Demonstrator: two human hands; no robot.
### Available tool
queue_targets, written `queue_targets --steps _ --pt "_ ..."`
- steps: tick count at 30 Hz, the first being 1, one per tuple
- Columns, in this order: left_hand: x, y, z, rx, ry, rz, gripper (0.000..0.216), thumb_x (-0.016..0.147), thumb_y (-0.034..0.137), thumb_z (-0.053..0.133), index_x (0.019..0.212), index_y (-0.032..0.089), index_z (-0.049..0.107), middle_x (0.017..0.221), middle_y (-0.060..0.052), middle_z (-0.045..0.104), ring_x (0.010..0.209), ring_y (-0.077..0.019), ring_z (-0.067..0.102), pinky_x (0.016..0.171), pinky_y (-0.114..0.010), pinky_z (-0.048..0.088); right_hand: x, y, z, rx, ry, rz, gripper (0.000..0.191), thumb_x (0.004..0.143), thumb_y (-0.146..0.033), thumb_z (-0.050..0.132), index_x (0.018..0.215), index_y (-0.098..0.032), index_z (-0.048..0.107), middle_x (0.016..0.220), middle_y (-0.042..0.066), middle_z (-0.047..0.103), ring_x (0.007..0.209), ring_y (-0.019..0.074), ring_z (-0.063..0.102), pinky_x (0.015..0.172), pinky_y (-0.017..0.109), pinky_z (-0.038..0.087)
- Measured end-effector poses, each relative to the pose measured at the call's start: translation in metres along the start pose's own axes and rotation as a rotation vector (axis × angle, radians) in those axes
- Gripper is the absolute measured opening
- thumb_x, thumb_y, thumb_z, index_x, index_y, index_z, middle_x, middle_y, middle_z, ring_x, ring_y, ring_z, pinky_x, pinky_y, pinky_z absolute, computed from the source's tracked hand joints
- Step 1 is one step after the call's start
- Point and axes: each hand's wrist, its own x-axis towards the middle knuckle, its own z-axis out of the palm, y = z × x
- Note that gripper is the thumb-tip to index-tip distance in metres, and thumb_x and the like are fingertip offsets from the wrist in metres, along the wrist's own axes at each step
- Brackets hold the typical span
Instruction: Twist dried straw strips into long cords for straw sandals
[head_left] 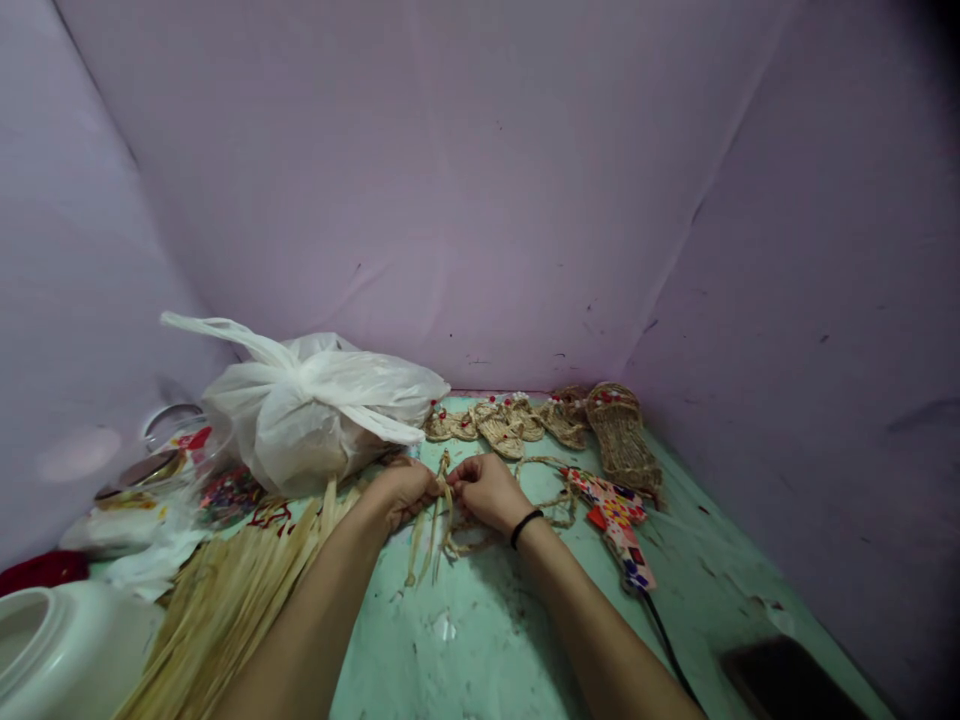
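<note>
Both of my hands meet at the middle of the green table (pixel 450 650), fingers closed around pale dried fibre strips (pixel 433 535) that look partly braided. My left hand (pixel 405 492) pinches the strips from the left. From the right, my right hand (pixel 486 490) pinches them close to the same spot, a black band around its wrist. A short knotted end pokes up above the fingers, and loose strip ends hang down onto the table. Behind my right hand a braided cord (pixel 559 512) lies in loops.
A tied white plastic bag (pixel 315 400) stands behind my left hand. Long dried strips (pixel 232 590) lie beneath my left forearm, beside a white jar (pixel 82 640). Rightward are a flower-patterned glue gun (pixel 619 515) with a black cord, woven pieces (pixel 502 425) and a dark flat object (pixel 787 680).
</note>
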Motion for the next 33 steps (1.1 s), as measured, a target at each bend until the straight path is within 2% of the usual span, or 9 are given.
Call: queue_targets --steps 4,12,15,18,22,29,33 --pt "0.002 -0.001 0.000 -0.041 0.008 0.010 0.020 0.059 0.009 0.046 0.044 0.015 0.036 0.031 0.008 0.025 0.027 -0.0019 0.017 0.034 -0.018 0.008 0.002 0.004 -0.001 -0.122 0.018 -0.084 0.020 0.062 -0.011 0.049 0.070 -0.014 0.067 0.057 0.004 0.063 0.047 0.0099 0.054 0.047 0.018 0.038" --pt "0.005 -0.003 -0.001 -0.089 -0.031 0.006 0.021 0.056 0.005 0.041 0.043 0.016 0.031 0.030 0.008 0.022 0.027 -0.0016 0.014 0.034 -0.018 0.005 0.008 0.004 0.008 -0.032 -0.100 0.046 0.022 0.068 -0.026 0.048 0.064 -0.012 0.064 0.052 0.005 0.060 0.040 0.0118 0.053 0.037 0.018 0.035" --pt "0.004 -0.003 -0.002 -0.105 -0.034 0.000 0.018 0.057 0.006 0.042 0.044 0.016 0.034 0.031 0.008 0.024 0.027 -0.0019 0.014 0.034 -0.018 0.006 0.009 0.002 0.007 -0.097 -0.118 -0.018 0.018 0.066 -0.022 0.052 0.065 -0.012 0.066 0.054 0.004 0.061 0.043 0.0106 0.054 0.040 0.017 0.034" --pt "0.002 -0.001 0.000 -0.066 -0.006 -0.001 0.020 0.057 0.008 0.045 0.043 0.016 0.033 0.031 0.007 0.026 0.029 -0.0025 0.016 0.035 -0.019 0.008 0.005 -0.002 0.002 -0.277 -0.032 -0.144 0.015 0.060 -0.016 0.054 0.065 -0.014 0.068 0.059 0.005 0.065 0.053 0.0115 0.056 0.047 0.018 0.034" --pt "-0.001 0.001 0.004 0.068 0.109 0.032 0.024 0.056 0.009 0.049 0.042 0.017 0.031 0.031 0.006 0.025 0.032 -0.0036 0.019 0.036 -0.020 0.010 -0.001 -0.009 -0.005 -0.429 0.109 -0.174 0.022 0.056 -0.011 0.053 0.069 -0.018 0.070 0.070 0.006 0.069 0.066 0.0144 0.059 0.054 0.020 0.035" --pt "-0.002 0.001 0.003 0.067 0.065 0.092 0.022 0.057 0.008 0.048 0.043 0.016 0.034 0.032 0.007 0.024 0.033 -0.0036 0.017 0.037 -0.021 0.008 0.003 -0.005 0.001 -0.320 0.085 -0.122 0.011 0.058 -0.016 0.054 0.064 -0.015 0.064 0.062 0.005 0.066 0.054 0.0115 0.054 0.047 0.019 0.032" --pt "-0.007 0.005 0.003 0.036 0.034 0.100 0.025 0.059 0.009 0.049 0.041 0.016 0.034 0.031 0.007 0.022 0.032 -0.0031 0.015 0.037 -0.022 0.007 0.011 0.004 0.009 -0.128 0.056 -0.018 0.015 0.060 -0.011 0.049 0.068 -0.014 0.062 0.056 0.003 0.063 0.045 0.0097 0.052 0.042 0.018 0.032"
